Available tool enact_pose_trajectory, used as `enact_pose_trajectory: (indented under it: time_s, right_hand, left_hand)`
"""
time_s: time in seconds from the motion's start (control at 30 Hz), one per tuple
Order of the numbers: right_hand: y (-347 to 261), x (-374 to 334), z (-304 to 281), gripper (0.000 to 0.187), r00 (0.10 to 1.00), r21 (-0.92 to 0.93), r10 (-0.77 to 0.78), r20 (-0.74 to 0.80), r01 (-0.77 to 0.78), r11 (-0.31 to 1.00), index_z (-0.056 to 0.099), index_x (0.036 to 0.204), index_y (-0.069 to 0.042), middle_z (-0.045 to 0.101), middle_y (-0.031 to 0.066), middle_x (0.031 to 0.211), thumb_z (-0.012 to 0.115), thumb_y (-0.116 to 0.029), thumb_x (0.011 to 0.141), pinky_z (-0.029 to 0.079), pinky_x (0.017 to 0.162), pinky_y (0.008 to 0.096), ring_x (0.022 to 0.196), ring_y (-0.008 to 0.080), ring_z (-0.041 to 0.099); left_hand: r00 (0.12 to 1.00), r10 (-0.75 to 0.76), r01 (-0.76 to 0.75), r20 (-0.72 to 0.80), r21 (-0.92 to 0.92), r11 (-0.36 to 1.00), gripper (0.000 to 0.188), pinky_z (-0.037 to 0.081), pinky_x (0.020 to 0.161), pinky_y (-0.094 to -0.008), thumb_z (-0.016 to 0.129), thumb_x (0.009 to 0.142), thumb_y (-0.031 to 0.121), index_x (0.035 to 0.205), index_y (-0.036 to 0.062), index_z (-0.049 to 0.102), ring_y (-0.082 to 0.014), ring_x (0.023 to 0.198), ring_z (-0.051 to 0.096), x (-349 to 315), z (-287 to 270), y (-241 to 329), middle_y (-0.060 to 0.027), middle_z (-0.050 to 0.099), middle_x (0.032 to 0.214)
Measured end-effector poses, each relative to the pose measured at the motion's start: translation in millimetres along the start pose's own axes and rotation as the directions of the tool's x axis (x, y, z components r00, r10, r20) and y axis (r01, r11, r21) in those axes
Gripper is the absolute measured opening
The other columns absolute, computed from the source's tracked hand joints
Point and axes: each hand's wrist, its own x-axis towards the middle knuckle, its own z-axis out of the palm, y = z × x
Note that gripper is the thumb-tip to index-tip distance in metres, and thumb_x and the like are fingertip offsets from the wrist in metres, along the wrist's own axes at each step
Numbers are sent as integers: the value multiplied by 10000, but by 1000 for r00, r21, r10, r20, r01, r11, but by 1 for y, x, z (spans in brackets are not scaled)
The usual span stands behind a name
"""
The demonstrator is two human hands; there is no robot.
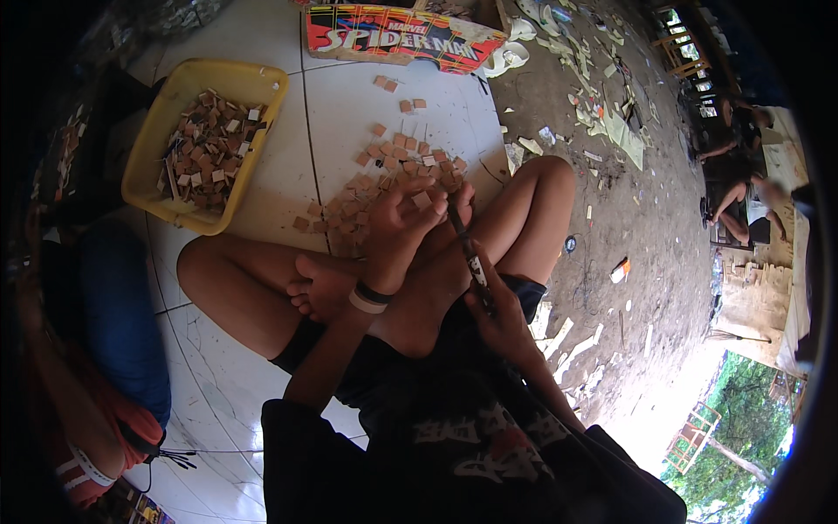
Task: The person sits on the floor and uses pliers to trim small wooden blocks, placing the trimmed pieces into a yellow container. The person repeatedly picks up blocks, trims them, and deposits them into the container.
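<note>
I sit cross-legged with my forearms over my lap. My left hand [397,229], with bands on its wrist, pinches a small pale square piece [422,200] between its fingertips. My right hand [502,321] is closed around a slim dark tool [463,231] with a whitish patterned part; its exact kind does not show. The tool's far end reaches up beside the left fingertips; whether it touches the piece I cannot tell. Just beyond my hands, many small brown square pieces [399,153] lie loose on the white tiles, partly hidden by my left hand.
A yellow plastic tub [278,87] with similar pieces stands at the left. An open colourful printed box [406,39] is at the far side. Scraps litter the dirt floor [602,227] at the right. Another person [105,410] sits close on my left; other people [742,175] are far right.
</note>
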Motion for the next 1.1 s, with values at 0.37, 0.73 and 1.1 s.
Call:
enact_pose_trajectory:
  time_s: [0.37, 0.73, 1.1]
  right_hand:
    - [-6, -19, 4, 604, 898, 897, -21, 439, -436, 71, 298, 1602, -188, 502, 53, 1160, 608, -180, 1084, 490, 830, 350, 971, 149, 514]
    - [-11, -15, -3, 610, 878, 824, 162, 451, -479, 303, 300, 1628, -145, 573, 92, 1278, 600, -189, 1099, 534, 963, 400, 1119, 196, 617]
    - [-20, -8, -22, 631, 837, 501, 445, 318, -547, 671, 311, 1654, -91, 629, 131, 1359, 607, -181, 1104, 579, 987, 380, 1225, 240, 672]
  left_hand:
    - [966, -230, 255, 122, -269, 929, 416, 634, 975, -338, 746, 1009, 81, 1384, -38, 609, -222, 1120, 754, -1, 9, 18, -142, 738, 1256]
    - [977, -180, 204, 113, -262, 943, 332, 598, 968, -312, 680, 1078, 239, 1267, -34, 676, -145, 1025, 715, 1, -12, 4, -73, 730, 1120]
    - [977, -199, 193, 70, 87, 977, 265, 631, 940, -302, 693, 1067, 200, 1191, -34, 716, -158, 1042, 734, 5, -15, -9, -67, 740, 1095]
